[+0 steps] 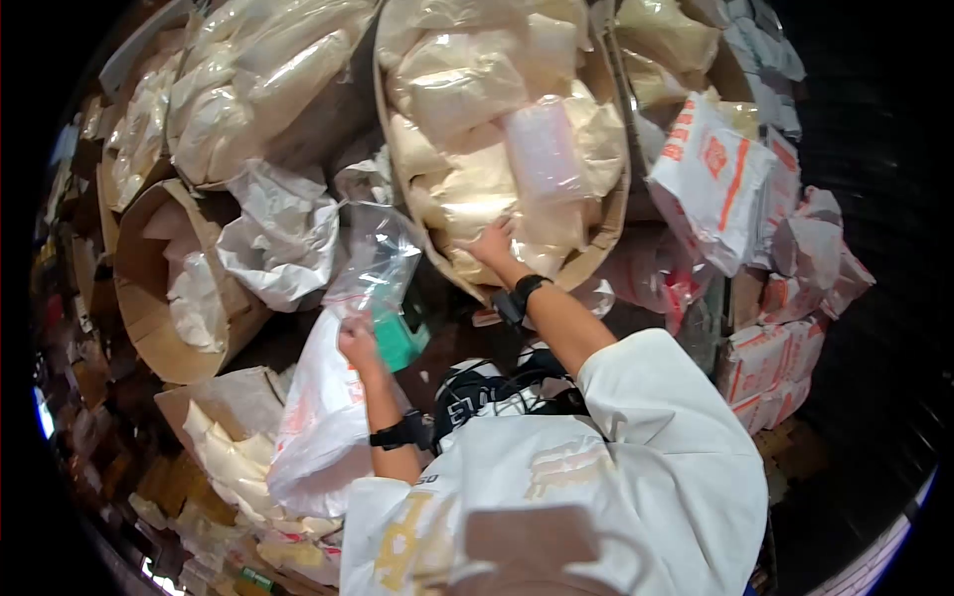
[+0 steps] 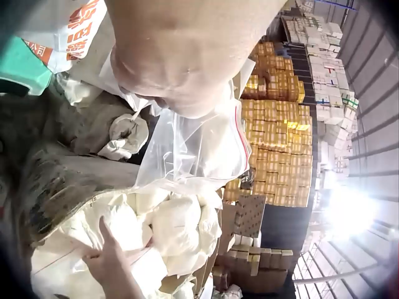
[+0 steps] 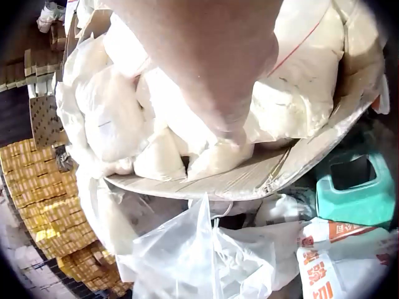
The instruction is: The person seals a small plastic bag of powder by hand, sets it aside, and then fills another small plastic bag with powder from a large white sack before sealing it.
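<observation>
My left hand (image 1: 360, 343) grips a clear zip bag (image 1: 383, 253), which stands up limp beyond the fingers. In the left wrist view this clear zip bag (image 2: 193, 146) hangs below the hand, a red strip along its edge. My right hand (image 1: 492, 243) reaches into a large cardboard box (image 1: 618, 214) filled with cream-coloured packets (image 1: 467, 84). Its thumb stands apart from the fingers in the left wrist view, and the fingers touch the packets. From the right wrist, the hand (image 3: 199, 68) hides part of the packets beneath. A pinkish clear packet (image 1: 547, 149) lies on top of the pile.
A white sack with orange print (image 1: 318, 397) and a green plastic object (image 1: 397, 338) are near my left hand. Further left stands an open carton (image 1: 139, 298) beside crumpled white sacking (image 1: 278, 233). Printed white sacks (image 1: 715, 169) are stacked at right; yellow cartons (image 2: 274, 149) stand behind.
</observation>
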### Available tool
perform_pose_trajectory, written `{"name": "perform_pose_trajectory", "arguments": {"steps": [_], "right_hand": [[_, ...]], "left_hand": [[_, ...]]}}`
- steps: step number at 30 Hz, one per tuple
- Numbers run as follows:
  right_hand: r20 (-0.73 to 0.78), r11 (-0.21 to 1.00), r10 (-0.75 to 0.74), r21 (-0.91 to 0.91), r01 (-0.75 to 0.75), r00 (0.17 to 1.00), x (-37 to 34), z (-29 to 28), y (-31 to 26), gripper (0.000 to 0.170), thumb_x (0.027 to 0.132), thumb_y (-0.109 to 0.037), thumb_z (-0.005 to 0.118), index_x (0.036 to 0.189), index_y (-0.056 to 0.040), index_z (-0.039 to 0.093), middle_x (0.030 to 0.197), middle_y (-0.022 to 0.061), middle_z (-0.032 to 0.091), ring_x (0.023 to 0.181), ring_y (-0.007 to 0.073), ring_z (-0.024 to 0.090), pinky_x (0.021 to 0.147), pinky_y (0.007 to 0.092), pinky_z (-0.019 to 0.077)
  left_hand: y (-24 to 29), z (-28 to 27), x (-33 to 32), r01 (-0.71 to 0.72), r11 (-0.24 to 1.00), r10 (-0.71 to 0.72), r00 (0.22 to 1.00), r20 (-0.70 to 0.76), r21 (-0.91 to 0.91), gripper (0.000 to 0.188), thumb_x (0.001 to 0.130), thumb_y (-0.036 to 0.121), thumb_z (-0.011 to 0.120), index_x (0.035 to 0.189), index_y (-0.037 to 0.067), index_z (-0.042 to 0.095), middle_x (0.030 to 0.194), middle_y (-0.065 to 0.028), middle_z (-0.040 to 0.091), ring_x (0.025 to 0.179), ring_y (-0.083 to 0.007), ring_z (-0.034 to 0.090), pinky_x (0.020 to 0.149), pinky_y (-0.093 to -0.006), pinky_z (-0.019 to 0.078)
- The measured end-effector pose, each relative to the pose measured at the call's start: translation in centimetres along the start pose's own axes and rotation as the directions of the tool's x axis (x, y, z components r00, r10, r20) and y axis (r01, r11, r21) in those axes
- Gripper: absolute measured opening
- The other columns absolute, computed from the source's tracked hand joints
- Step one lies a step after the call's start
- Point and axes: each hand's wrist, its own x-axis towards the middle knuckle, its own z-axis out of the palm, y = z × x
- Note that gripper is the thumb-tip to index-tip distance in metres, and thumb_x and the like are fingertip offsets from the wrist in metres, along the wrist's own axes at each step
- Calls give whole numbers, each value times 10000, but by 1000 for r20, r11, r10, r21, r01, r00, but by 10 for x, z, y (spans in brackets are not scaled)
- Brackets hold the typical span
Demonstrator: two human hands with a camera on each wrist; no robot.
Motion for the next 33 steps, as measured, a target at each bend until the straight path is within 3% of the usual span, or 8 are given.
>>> {"name": "perform_pose_trajectory", "arguments": {"steps": [4, 11, 14, 15, 21, 24, 28, 33], "right_hand": [[-178, 979, 201, 66, -192, 963, 3, -1, -25, 1333, 592, -516, 889, 1495, 83, 112, 1492, 285, 340, 1336, 413, 419, 1077, 477, 399], [-279, 917, -67, 362, 169, 958, -7, -7, -12, 395, 670, -151, 777, 1036, -30, 687, 858, 174, 711, 816, 316, 696, 783, 412, 544], [-227, 634, -313, 673, 381, 922, 21, -2, 35, 397, 693, -110, 749, 1072, -11, 684, 881, 127, 725, 807, 229, 697, 760, 383, 541], [-127, 687, -343, 642, 341, 931, 9, -37, 39, 427, 728, -88, 760, 1138, -9, 671, 969, 79, 723, 895, 163, 673, 832, 330, 528], [111, -100, -674, 966, -239, 731, -3, -139, 102, 535, 936, -321, 663, 1376, -50, 523, 1334, 87, 591, 1214, 265, 561, 1081, 453, 426], [61, -417, -511, 855, -308, 858, -3, -142, 94, 622, 887, -399, 725, 1362, -56, 515, 1312, 107, 604, 1189, 284, 577, 1056, 455, 457], [-282, -66, -468, 956, 284, 838, 18, -104, 120, 611, 938, -488, 625, 1350, -47, 535, 1300, 122, 614, 1173, 298, 589, 1044, 465, 468], [8, -420, -550, 862, -285, 835, -28, -105, 130, 596, 948, -481, 613, 1348, -46, 540, 1295, 121, 619, 1164, 299, 595, 1040, 465, 472]], "left_hand": [[8, 12, -15, 20, 999, -21, 999, 32, 27, 258, 965, 103, 560, 710, 78, 541, 611, 45, 493, 515, -34, 426, 461, -226, 306], [24, 12, -21, -14, 1000, 14, 1000, -7, -4, 211, 973, 135, 597, 784, 42, 579, 684, 31, 541, 550, -33, 454, 483, -203, 336], [29, 0, -20, 110, 992, -109, 994, 19, -58, 215, 1003, 159, 565, 980, -6, 701, 709, 78, 516, 595, -23, 387, 529, -214, 301], [36, 1, -21, 108, 994, -108, 994, 2, -29, 254, 1021, 172, 528, 977, -5, 705, 682, 88, 482, 571, -18, 368, 510, -210, 279], [12, 6, -13, 5, 1000, -5, 999, 50, -17, 230, 1008, 132, 538, 842, 1, 627, 678, 70, 441, 606, -46, 346, 541, -241, 290], [8, 21, -17, -44, 998, 40, 995, 89, 39, 284, 974, 125, 588, 729, 25, 484, 673, 40, 409, 651, -70, 353, 587, -265, 321], [16, 42, -24, -195, 951, 166, 977, 137, 239, 272, 940, 121, 613, 734, 37, 458, 684, 22, 408, 665, -90, 384, 613, -275, 358], [27, 82, -33, -315, 894, 286, 949, 137, 319, 209, 941, 140, 624, 803, 19, 526, 758, -18, 539, 688, -114, 508, 631, -292, 421]]}}
